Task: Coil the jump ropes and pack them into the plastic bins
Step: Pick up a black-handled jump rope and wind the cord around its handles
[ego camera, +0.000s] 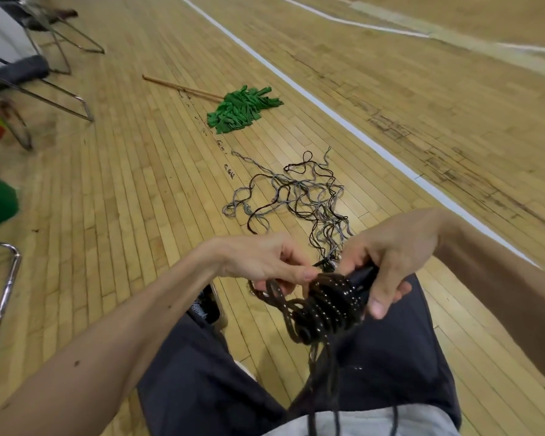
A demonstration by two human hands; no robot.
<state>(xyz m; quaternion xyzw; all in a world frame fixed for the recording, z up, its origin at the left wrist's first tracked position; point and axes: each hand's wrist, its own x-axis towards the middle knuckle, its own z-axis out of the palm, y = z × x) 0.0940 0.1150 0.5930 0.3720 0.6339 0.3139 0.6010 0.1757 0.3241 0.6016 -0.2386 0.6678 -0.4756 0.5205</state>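
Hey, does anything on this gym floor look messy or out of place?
Yes. A green mop lies flat on the floor, and nearer, a tangle of ropes sprawls loose, unlike the coil held by the left hand and right hand.

The place was a sports hall or school gym. The floor (132, 190) was laid in narrow strips of pale varnished wood, scuffed and dark-stained in patches, as on an indoor court. A long white line (302, 89) was painted across it, and a thinner white line (390, 28) ran farther off, with a broad faded band beside it. A mop (241, 110) with a green cloth head and a wooden handle lay flat on the boards. Chairs (19, 72) with bent metal-tube legs stood along the left edge. A loose tangle of jump ropes (296, 196) lay on the boards.
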